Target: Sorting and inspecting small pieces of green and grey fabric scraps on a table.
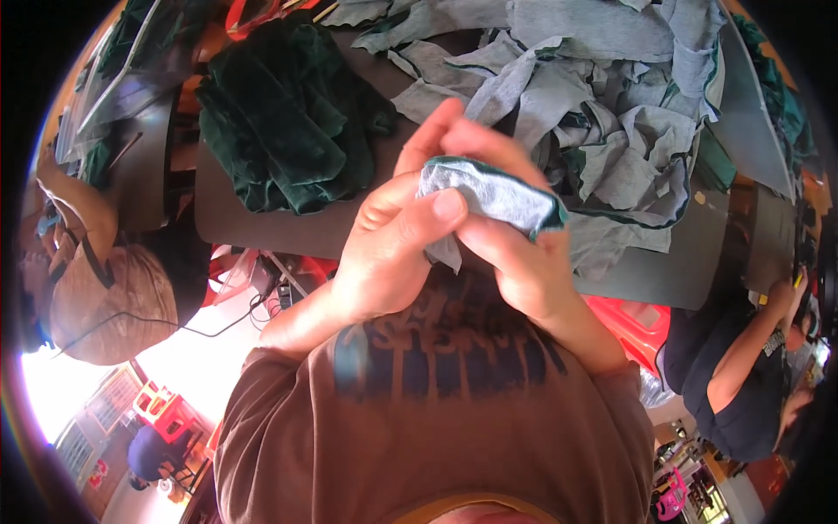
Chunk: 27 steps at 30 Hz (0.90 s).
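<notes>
Raised in front of my chest is a small strip of light grey fabric (pixel 493 194) with a dark green edge. My left hand (pixel 384 231) pinches its left end, thumb laid on the grey face. My right hand (pixel 524 258) grips the strip from below and behind; some of its fingers are blurred and partly hidden by the cloth. A loose grey corner hangs beneath my left thumb. Beyond my hands, a heap of grey fabric pieces with green edges (pixel 602 157) covers the right of the table. To the left lies a folded pile of dark green velvety cloth (pixel 284 122).
The dark table (pixel 236 223) spans in front of me. A person in a tan top (pixel 118 301) sits at left, and another in dark clothing (pixel 742 375) at right. Red plastic stools (pixel 633 323) stand beside and below the table. A black cable (pixel 205 332) runs at left.
</notes>
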{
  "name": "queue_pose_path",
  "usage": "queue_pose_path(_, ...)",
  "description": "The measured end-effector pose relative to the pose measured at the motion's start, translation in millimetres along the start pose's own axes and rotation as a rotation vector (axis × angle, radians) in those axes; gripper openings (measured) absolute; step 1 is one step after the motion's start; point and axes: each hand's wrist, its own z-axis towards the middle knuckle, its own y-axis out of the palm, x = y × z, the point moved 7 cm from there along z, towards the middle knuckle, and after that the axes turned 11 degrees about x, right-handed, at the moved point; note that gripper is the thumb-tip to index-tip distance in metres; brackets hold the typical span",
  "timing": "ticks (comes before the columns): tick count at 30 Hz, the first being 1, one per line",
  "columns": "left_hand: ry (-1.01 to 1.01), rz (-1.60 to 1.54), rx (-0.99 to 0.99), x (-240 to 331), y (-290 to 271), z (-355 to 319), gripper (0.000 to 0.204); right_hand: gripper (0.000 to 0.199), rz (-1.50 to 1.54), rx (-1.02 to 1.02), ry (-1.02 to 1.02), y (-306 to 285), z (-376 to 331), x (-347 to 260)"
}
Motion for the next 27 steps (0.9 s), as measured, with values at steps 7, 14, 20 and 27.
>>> queue_pose_path(7, 0.137, 0.16, -0.114, 4, 0, -1, 0.013, 0.038, -0.255, -0.124, -0.199, 0, 3, -24)
queue_pose_path(14, -0.396, 0.047, -0.397, -15, 13, -21, 0.038, 0.034, -0.149, -0.252, -0.137, 7, 1, -9)
queue_pose_path(20, -0.517, -0.129, -0.204, -10, 16, -16, 0.05, 0.038, -0.267, -0.216, -0.067, 8, -4, -15)
queue_pose_path(27, -0.384, 0.004, -0.134, -4, 7, -5, 0.024, 0.067, -0.025, -0.308, 0.322, 0, -14, -20)
